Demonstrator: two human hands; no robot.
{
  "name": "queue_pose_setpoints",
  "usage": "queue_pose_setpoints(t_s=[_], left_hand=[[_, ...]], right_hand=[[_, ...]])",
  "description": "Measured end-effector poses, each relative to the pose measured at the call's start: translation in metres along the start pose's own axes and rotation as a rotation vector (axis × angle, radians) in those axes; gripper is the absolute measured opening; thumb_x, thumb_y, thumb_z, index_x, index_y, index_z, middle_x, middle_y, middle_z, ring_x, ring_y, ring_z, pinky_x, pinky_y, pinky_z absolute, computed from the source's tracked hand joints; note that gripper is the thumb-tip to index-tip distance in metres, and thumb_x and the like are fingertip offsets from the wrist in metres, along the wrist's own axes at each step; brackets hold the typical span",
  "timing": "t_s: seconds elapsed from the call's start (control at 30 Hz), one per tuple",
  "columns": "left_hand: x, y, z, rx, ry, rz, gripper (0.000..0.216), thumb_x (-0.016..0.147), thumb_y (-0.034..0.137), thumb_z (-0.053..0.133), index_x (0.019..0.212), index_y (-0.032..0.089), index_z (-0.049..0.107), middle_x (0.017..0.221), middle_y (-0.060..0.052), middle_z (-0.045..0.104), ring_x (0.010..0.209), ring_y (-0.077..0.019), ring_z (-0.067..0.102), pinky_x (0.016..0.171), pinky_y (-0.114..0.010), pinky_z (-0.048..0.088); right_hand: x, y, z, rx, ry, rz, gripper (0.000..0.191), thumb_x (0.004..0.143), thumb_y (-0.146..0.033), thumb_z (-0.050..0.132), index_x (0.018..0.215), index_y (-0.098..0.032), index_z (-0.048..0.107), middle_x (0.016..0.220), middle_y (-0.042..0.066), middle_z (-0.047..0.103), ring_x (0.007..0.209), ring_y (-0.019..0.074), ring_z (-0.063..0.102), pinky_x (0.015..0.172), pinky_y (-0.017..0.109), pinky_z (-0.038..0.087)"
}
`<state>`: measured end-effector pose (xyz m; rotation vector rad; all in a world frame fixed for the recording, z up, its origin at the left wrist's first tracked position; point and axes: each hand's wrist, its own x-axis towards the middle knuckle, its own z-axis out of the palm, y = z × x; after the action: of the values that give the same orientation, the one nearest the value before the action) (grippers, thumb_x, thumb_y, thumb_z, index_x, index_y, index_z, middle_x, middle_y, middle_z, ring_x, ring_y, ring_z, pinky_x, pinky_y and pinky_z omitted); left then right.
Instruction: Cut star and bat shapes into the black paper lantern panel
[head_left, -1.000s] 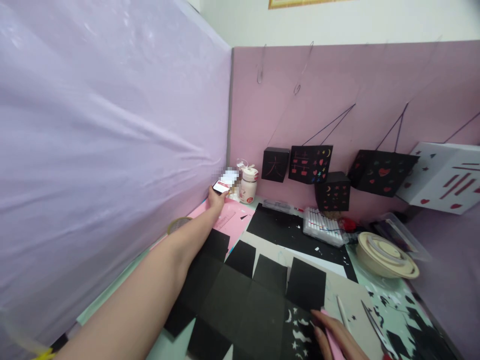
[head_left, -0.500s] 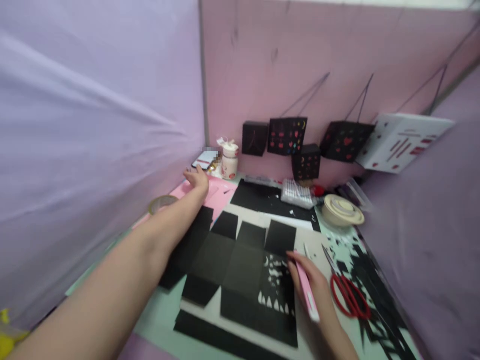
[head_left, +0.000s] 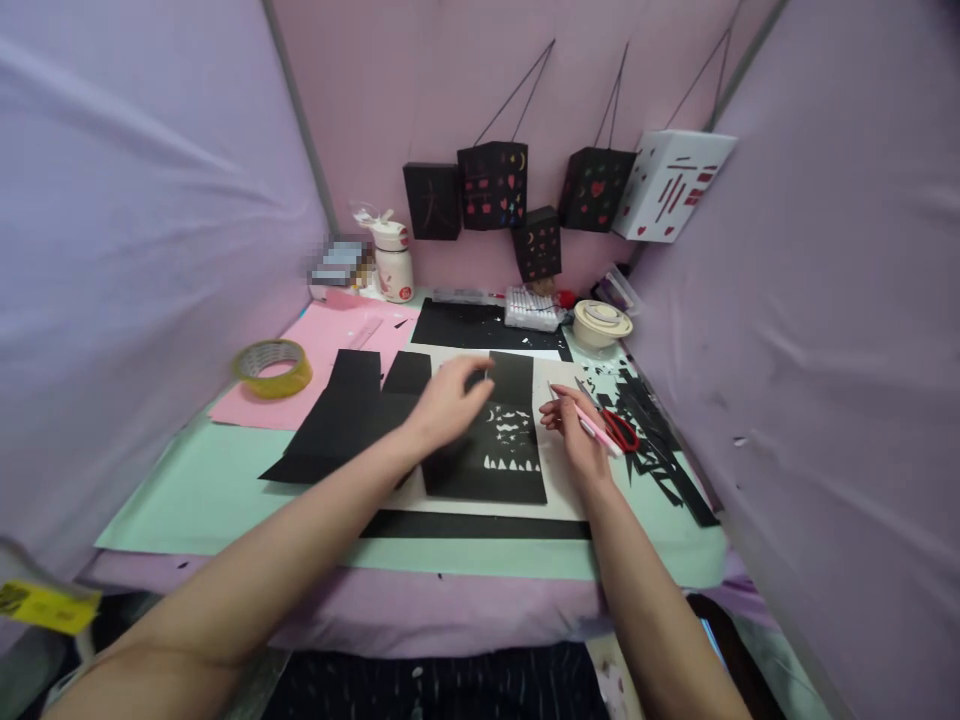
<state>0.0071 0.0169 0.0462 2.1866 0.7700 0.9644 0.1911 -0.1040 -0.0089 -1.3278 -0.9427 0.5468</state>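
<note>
My left hand point(head_left: 450, 400) hovers over the black cut-out card point(head_left: 495, 445), fingers curled loosely and apart, holding nothing. The card is a flat unfolded box shape with small white moon and tooth-like cut-outs. My right hand point(head_left: 574, 425) rests at the card's right edge, closed around a pink craft knife point(head_left: 592, 425). Red-handled scissors point(head_left: 619, 430) lie just right of that hand.
A yellow tape roll point(head_left: 271, 366) sits on pink paper point(head_left: 322, 350) at the left. A white jar point(head_left: 393, 265), a marker box point(head_left: 532, 308), a round beige tin point(head_left: 601, 322) and a phone point(head_left: 337, 268) stand at the back. Black and white paper lanterns point(head_left: 493, 185) hang on the wall. Black scraps point(head_left: 660, 440) litter the right side.
My left hand let go of the phone at the back corner and came back over the black card. The view tilted down and right.
</note>
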Motion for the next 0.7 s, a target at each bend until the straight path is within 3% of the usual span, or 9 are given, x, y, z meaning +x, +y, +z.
queue_pose_setpoints(t_s=[0.1,0.2,0.27,0.43,0.57,0.7], left_hand=[[-0.041,0.013,0.016,0.285,-0.321,0.104,0.025,0.088,0.025,0.057,0.111,0.017,0.066,0.128,-0.011,0.06,0.124,-0.0278,0.052,0.105,-0.047,0.04],[-0.062,0.007,0.026,0.45,-0.46,0.119,0.043,0.088,0.03,0.061,0.127,0.011,0.058,0.143,-0.017,0.05,0.135,-0.0333,0.042,0.11,-0.049,0.035],[-0.068,0.0,0.031,0.519,-0.464,0.111,0.051,0.089,0.035,0.061,0.132,0.008,0.055,0.146,-0.018,0.046,0.138,-0.0359,0.037,0.112,-0.05,0.032],[-0.077,-0.013,0.039,0.578,-0.362,0.159,0.05,0.092,0.042,0.056,0.133,0.014,0.056,0.146,-0.014,0.048,0.138,-0.035,0.037,0.114,-0.051,0.029],[-0.08,-0.013,0.04,0.573,-0.312,0.236,0.036,0.092,0.038,0.058,0.119,0.016,0.066,0.137,-0.012,0.056,0.133,-0.0337,0.043,0.112,-0.05,0.031],[-0.082,-0.009,0.038,0.525,-0.315,0.299,0.022,0.091,0.031,0.06,0.101,0.016,0.072,0.122,-0.011,0.064,0.12,-0.0286,0.053,0.102,-0.042,0.042]], right_hand=[[-0.009,0.006,-0.001,-0.003,0.014,0.03,0.045,0.094,-0.057,0.042,0.111,-0.021,0.063,0.071,0.0,0.06,0.06,0.0125,0.055,0.061,0.026,0.047],[-0.013,0.009,0.0,-0.061,0.034,0.037,0.05,0.094,-0.06,0.038,0.106,-0.02,0.065,0.064,-0.002,0.054,0.057,0.013,0.05,0.058,0.026,0.043],[-0.012,0.01,0.002,-0.087,0.051,0.032,0.05,0.093,-0.061,0.04,0.101,-0.02,0.068,0.065,-0.001,0.054,0.058,0.0139,0.05,0.058,0.027,0.042],[-0.014,0.01,0.009,-0.08,0.034,0.039,0.043,0.09,-0.058,0.049,0.098,-0.02,0.069,0.066,-0.001,0.055,0.059,0.0137,0.049,0.057,0.027,0.041],[-0.023,0.007,0.016,-0.078,0.053,0.028,0.035,0.087,-0.051,0.057,0.099,-0.021,0.069,0.068,-0.001,0.057,0.062,0.0129,0.05,0.058,0.025,0.04],[-0.027,0.006,0.02,-0.088,0.055,0.03,0.033,0.084,-0.047,0.062,0.105,-0.021,0.068,0.071,-0.001,0.059,0.065,0.0138,0.052,0.062,0.026,0.042]])
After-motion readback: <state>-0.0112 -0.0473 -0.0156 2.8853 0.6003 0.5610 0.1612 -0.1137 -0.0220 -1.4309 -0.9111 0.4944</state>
